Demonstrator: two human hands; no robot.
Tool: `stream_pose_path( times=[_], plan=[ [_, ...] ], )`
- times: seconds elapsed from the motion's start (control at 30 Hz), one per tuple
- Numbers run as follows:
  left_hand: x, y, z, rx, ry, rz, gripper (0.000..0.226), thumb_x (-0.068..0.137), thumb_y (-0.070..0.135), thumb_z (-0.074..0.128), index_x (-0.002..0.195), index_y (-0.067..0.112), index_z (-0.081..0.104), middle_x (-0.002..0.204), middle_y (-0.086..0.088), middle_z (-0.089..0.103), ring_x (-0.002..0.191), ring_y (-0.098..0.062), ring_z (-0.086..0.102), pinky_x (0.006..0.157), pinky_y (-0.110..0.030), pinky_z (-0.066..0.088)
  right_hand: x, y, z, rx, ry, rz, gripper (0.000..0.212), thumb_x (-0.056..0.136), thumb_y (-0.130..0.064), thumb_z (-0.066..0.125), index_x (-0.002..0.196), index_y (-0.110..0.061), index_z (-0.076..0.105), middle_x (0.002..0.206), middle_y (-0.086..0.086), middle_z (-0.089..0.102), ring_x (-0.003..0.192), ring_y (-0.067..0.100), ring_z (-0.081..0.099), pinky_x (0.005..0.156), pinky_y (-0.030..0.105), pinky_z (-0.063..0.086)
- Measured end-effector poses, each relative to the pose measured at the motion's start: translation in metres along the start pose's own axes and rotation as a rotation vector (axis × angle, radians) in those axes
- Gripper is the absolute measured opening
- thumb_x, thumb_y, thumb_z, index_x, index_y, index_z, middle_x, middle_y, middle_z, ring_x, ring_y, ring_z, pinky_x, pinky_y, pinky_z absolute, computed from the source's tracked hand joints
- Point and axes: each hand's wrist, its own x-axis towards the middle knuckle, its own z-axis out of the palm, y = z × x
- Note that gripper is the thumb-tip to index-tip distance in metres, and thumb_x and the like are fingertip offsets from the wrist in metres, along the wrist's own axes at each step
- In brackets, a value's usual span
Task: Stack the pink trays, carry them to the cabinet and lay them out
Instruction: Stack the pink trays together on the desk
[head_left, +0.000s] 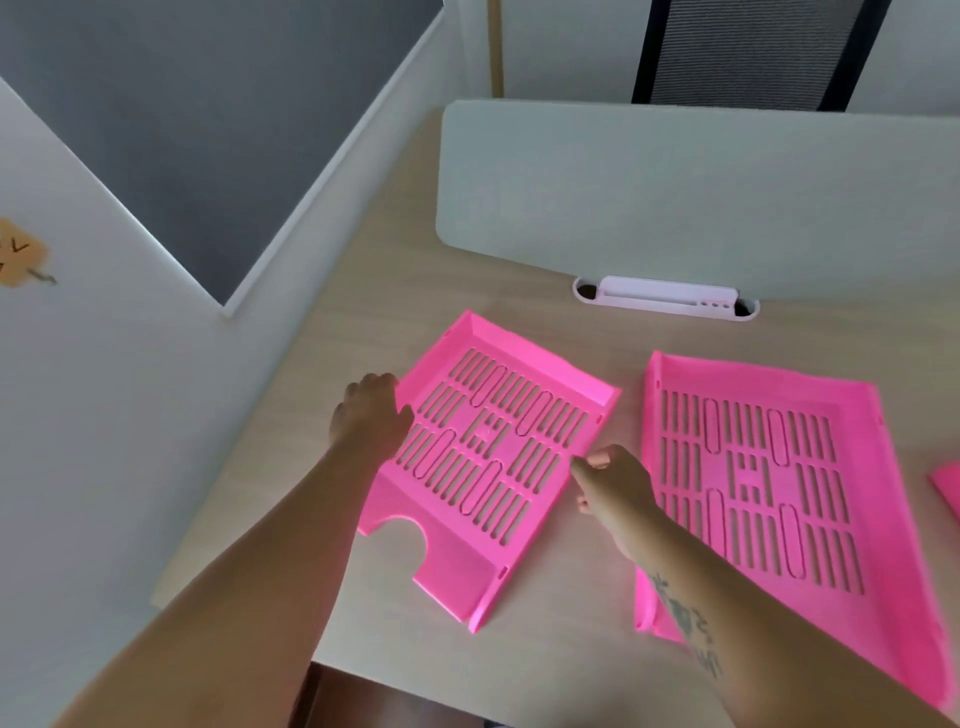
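Note:
Two slotted pink trays lie flat on the light wooden desk (571, 582). The left tray (483, 499) sits at an angle, its notched front edge towards me. My left hand (370, 415) grips its left rim, fingers curled over the edge. My right hand (615, 483) pinches its right rim with thumb and fingers. The right tray (831, 597) lies beside it, partly under my right forearm. A corner of a third pink tray (948, 488) shows at the right edge of the view.
A white divider panel (701, 197) stands across the back of the desk, with a white cable slot (667, 299) at its foot. A black mesh chair (753, 52) is behind it. A white cabinet top (104, 389) lies to the left, grey floor (208, 130) beyond.

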Motion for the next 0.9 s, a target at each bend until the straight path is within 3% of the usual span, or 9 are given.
stream_pose_path(
  times=[0.07,0.17,0.3,0.43,0.5,0.53,0.57,0.7,0.9],
  plan=[
    [0.007,-0.011,0.003,-0.026,-0.064,-0.036,0.037,0.093,0.026,0.054,0.125,0.008,0.055,0.120,-0.013,0.060,0.106,-0.031,0.060,0.086,-0.045,0.053,-0.002,-0.001,0.009,0.049,-0.025,0.051,0.024,0.096,-0.018,0.059,0.114,-0.002,0.054,0.088,0.008,0.061,0.073,0.023,0.063,0.069,0.039,0.061],
    [0.017,-0.023,0.004,-0.059,-0.098,-0.061,0.027,0.093,0.019,0.050,0.115,0.008,0.061,0.110,-0.014,0.066,0.087,-0.028,0.063,0.077,-0.037,0.054,-0.005,-0.002,0.021,0.082,-0.042,0.069,0.011,0.097,-0.007,0.054,0.107,-0.005,0.050,0.105,0.021,0.063,0.079,0.027,0.066,0.060,0.030,0.058],
    [0.031,-0.030,-0.004,-0.103,-0.160,-0.063,0.011,0.091,0.018,0.052,0.092,0.013,0.062,0.101,-0.012,0.068,0.079,-0.025,0.058,0.070,-0.031,0.049,-0.006,-0.010,0.023,0.082,-0.017,0.039,0.014,0.092,0.002,0.048,0.093,-0.011,0.044,0.113,0.026,0.058,0.100,0.043,0.066,0.077,0.056,0.060],
    [0.038,-0.023,-0.029,-0.238,-0.140,-0.010,0.013,0.087,0.017,0.064,0.096,0.008,0.068,0.091,-0.007,0.065,0.078,-0.024,0.060,0.068,-0.027,0.046,-0.010,-0.038,-0.004,0.068,0.003,-0.072,0.020,0.090,0.007,0.048,0.092,-0.013,0.046,0.108,0.034,0.061,0.096,0.054,0.064,0.075,0.064,0.056],
    [0.038,-0.013,-0.046,-0.317,-0.124,0.013,0.011,0.085,0.017,0.070,0.088,0.007,0.068,0.086,-0.012,0.068,0.068,-0.021,0.058,0.060,-0.025,0.042,-0.010,-0.053,-0.025,0.050,0.043,-0.161,0.021,0.090,0.008,0.049,0.093,-0.013,0.047,0.089,0.028,0.062,0.071,0.046,0.064,0.059,0.045,0.061],
    [0.037,-0.007,-0.053,-0.356,-0.123,0.025,0.013,0.084,0.017,0.072,0.084,0.005,0.067,0.081,-0.012,0.069,0.062,-0.020,0.057,0.055,-0.025,0.040,-0.008,-0.058,-0.035,0.042,0.063,-0.188,0.021,0.092,0.006,0.049,0.098,-0.014,0.046,0.079,0.016,0.058,0.058,0.031,0.058,0.046,0.029,0.054],
    [0.035,0.003,-0.060,-0.396,-0.133,0.036,0.016,0.084,0.017,0.073,0.082,0.002,0.068,0.074,-0.011,0.069,0.058,-0.019,0.057,0.053,-0.025,0.040,-0.004,-0.060,-0.048,0.039,0.089,-0.203,0.018,0.093,0.003,0.050,0.097,-0.013,0.044,0.076,0.006,0.052,0.054,0.018,0.048,0.041,0.022,0.043],
    [0.012,0.057,-0.073,-0.537,-0.204,0.090,0.017,0.086,0.015,0.071,0.081,-0.002,0.070,0.068,-0.011,0.071,0.057,-0.023,0.064,0.059,-0.031,0.054,0.012,-0.051,-0.108,-0.001,0.185,-0.206,0.008,0.092,-0.002,0.054,0.099,-0.005,0.051,0.082,0.004,0.053,0.058,0.014,0.045,0.048,0.025,0.036],
    [-0.047,0.157,-0.044,-0.646,-0.256,0.075,0.021,0.086,0.014,0.072,0.083,-0.007,0.068,0.066,-0.010,0.070,0.054,-0.018,0.065,0.054,-0.028,0.052,0.016,-0.013,-0.211,-0.134,0.320,-0.215,0.015,0.089,-0.001,0.050,0.102,-0.002,0.057,0.083,0.007,0.058,0.064,0.023,0.055,0.057,0.032,0.046]
  ],
)
